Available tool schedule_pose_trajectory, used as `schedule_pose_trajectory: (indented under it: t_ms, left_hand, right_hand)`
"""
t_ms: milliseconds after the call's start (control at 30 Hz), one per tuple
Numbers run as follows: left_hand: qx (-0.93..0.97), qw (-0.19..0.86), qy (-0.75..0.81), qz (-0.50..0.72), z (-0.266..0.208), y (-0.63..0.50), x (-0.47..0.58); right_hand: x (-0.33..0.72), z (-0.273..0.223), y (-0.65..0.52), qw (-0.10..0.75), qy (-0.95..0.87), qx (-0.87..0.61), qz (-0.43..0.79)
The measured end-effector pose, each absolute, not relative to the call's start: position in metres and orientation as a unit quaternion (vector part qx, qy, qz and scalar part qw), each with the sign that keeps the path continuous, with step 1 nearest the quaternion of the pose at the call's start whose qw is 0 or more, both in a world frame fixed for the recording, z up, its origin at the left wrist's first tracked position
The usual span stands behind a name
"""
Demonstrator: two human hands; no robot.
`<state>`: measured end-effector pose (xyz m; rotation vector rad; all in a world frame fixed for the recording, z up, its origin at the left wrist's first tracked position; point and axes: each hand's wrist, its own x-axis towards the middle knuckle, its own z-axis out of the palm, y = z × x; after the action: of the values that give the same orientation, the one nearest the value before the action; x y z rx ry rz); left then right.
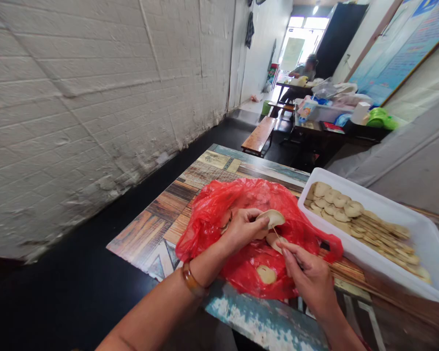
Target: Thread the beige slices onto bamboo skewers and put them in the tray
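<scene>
Pinched between the thumb and fingers of my left hand (243, 226) is a thin, pale round slice (274, 218), tilted over the red plastic bag (241, 192). My right hand (309, 270) grips a thin wooden skewer (275, 231), its upper end at the lower edge of that slice. Whether the tip has pierced the slice, I cannot tell. Another pale slice (266, 274) with small holes lies on the front of the bag. More slices sit in the bag, partly behind my hands. Loose skewers (366, 282) lie on the table beside my right hand.
A white plastic tub (433, 243) at the right holds rows of skewered slices (346, 207). All this stands on a patterned wood-look table (161, 214). Behind are a bench (260, 134), a cluttered dark table (314, 127) and a seated person (307, 68). A white wall (106, 97) runs along the left.
</scene>
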<state>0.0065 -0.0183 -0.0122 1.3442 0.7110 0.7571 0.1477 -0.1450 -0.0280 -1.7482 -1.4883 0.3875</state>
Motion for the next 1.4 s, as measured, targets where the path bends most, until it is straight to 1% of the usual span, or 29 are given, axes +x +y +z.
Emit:
schedule_pose_trajectory:
  t_ms: [200, 367, 433, 500, 700, 867, 933, 1233, 1400]
  left_hand:
    - [0.553, 0.710, 0.300, 0.316, -0.011, -0.020, 0.007]
    - [0.399, 0.819, 0.266, 0.316, -0.011, -0.019, 0.009]
    - [0.353, 0.844, 0.253, 0.315, -0.010, -0.019, 0.009]
    - [0.352, 0.852, 0.241, 0.303, -0.010, -0.020, 0.009]
    - [0.387, 0.845, 0.237, 0.284, -0.014, -0.022, 0.008]
    - [0.362, 0.837, 0.220, 0.345, -0.014, -0.017, 0.005]
    - [0.355, 0.836, 0.218, 0.359, -0.014, -0.015, 0.006]
    - [0.330, 0.834, 0.252, 0.364, -0.016, -0.017, 0.009]
    - [0.333, 0.833, 0.250, 0.364, -0.012, -0.021, 0.011]
  right_hand:
    - [0.147, -0.027, -0.143, 0.414, -0.568, -0.685, 0.192]
    - [0.145, -0.026, -0.144, 0.453, -0.508, -0.674, 0.287]
    - [0.145, -0.026, -0.144, 0.461, -0.492, -0.669, 0.313]
    - [0.144, -0.027, -0.143, 0.461, -0.494, -0.667, 0.314]
    - [0.141, -0.027, -0.139, 0.434, -0.548, -0.670, 0.248]
    - [0.143, -0.027, -0.141, 0.405, -0.607, -0.669, 0.140]
    - [0.144, -0.028, -0.141, 0.402, -0.624, -0.661, 0.114]
    - [0.144, -0.038, -0.140, 0.395, -0.642, -0.655, 0.054]
    - [0.142, -0.035, -0.139, 0.401, -0.646, -0.649, 0.032]
